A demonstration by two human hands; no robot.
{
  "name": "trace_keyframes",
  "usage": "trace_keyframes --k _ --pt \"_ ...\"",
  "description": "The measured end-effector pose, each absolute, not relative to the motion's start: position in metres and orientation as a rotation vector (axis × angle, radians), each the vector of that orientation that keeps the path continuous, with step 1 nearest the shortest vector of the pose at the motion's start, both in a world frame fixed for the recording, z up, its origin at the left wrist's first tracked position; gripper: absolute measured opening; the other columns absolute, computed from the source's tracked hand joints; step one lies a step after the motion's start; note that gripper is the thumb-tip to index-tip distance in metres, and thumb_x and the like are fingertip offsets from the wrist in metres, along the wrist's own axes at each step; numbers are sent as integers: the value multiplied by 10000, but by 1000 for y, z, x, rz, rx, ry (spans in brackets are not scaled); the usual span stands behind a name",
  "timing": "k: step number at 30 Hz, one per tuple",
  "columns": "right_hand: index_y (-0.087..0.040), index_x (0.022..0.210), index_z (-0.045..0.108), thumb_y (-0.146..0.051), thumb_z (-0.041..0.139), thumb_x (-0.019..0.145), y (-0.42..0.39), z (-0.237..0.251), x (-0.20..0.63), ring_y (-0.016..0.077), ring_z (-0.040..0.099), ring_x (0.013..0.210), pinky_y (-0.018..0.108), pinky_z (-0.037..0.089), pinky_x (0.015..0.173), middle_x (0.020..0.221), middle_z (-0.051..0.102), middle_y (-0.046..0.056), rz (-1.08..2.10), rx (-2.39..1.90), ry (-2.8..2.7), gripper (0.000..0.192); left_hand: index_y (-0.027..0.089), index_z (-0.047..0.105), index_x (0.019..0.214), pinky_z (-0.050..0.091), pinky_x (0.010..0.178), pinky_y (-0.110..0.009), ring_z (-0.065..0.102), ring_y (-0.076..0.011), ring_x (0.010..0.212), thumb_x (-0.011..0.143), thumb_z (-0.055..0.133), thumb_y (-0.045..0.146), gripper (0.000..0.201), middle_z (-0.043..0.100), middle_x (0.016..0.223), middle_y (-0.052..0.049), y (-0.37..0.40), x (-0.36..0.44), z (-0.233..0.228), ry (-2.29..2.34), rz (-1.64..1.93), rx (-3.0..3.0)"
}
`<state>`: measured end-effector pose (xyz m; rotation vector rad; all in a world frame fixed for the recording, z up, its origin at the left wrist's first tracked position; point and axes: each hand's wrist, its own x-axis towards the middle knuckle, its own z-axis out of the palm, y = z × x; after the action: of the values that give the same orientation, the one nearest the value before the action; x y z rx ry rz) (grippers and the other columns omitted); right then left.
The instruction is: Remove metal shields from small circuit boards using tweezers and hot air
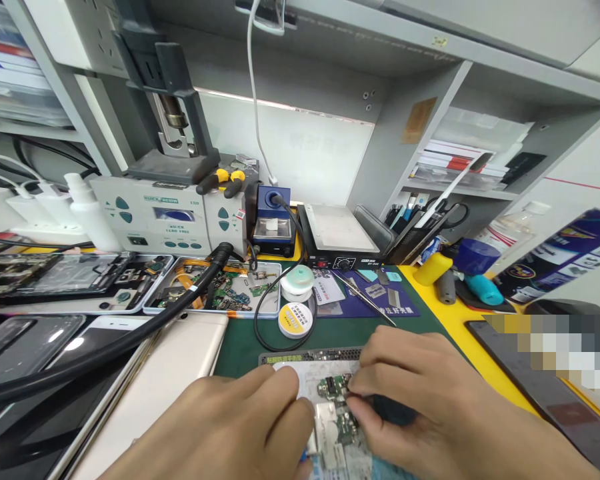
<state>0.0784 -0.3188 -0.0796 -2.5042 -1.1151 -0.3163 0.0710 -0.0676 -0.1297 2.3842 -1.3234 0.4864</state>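
Observation:
A small green phone circuit board [347, 430] with silver metal shields lies in front of me on a pale, worn work pad [305, 371] with a dark printed edge. My right hand [410, 393] is at the board's right side, its thumb and forefinger pinched on the board's upper right edge. To the left of the board, my left hand [250, 420] is closed with its fingers curled. A bit of blue shows beneath its fingers, but what it grips is hidden. The lower part of the board runs toward the bottom of the view.
Behind the pad are a round yellow-labelled tin [295, 321], tweezers [367, 300] and a tray of board scraps [260, 307]. A thick black hose [130, 350] crosses phones on the left. A hot-air station [175, 213] and heating plate [337, 230] stand at the back.

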Motion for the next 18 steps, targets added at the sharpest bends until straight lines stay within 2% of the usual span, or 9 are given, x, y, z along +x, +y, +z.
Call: trace_keyframes --k 14,18 --pt "-186 776 701 -90 636 837 -319 -77 78 146 531 642 272 387 552 697 590 13 -296 -2509 -1114 131 233 465 871 389 513 -264 559 -164 625 1012 378 235 166 598 787 3 -67 72 -127 -1325 518 2373" --pt "-182 834 701 -101 624 862 -321 -72 80 140 554 646 262 420 558 717 610 18 -360 -2420 -1089 115 237 488 890 421 545 -248 586 -163 650 1010 405 256 147 622 807 8 -66 71 -131 -1309 465 2411"
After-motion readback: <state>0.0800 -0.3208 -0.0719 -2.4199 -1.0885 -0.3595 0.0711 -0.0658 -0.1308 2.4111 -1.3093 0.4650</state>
